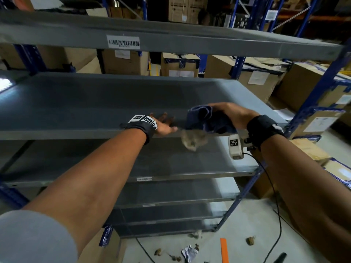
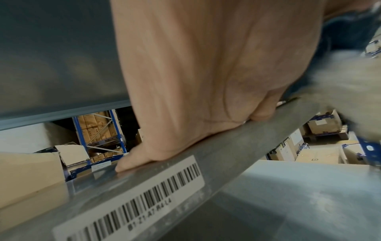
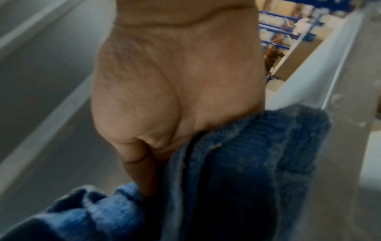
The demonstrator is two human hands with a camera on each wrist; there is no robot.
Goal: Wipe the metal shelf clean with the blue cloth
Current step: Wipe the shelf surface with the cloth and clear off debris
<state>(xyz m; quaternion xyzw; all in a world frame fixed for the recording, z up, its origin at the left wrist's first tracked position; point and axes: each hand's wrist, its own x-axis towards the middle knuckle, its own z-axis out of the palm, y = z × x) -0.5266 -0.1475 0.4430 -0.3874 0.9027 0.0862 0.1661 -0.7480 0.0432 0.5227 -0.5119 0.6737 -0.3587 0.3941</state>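
Several grey tiers make up the rack, and the metal shelf (image 1: pixel 117 95) at chest height is the one being cleaned; its flat top is bare apart from the two hands at its front edge. Behind and to the right stand cardboard boxes (image 1: pixel 254 76), and a barcode label (image 1: pixel 123 42) is stuck on the front lip of the tier above.

At the front edge, right of centre, the blue cloth (image 1: pixel 205 118) hangs bunched from the right hand (image 1: pixel 233 114), whose fingers are curled round its upper folds; the wrist view shows thick towelling gathered against the palm. Just left of it, the left hand (image 1: pixel 163 124) lies palm down on the front lip, fingers straight and spread flat on the metal, steadying rather than holding anything.

A clump of grey dust (image 1: pixel 193 142) appears blurred just below the front edge, under the cloth; it looks to be dropping clear, though whether it touches the lower tier cannot be told. Smaller scraps of debris (image 1: pixel 250 240) lie on the floor below.

The cloth should be light, soft and floppy, with no stiffness of its own, so it is best gripped as a wad in the palm with a broad fold left free to press flat on the steel. The painted metal looks smooth, so the cloth should slide easily.
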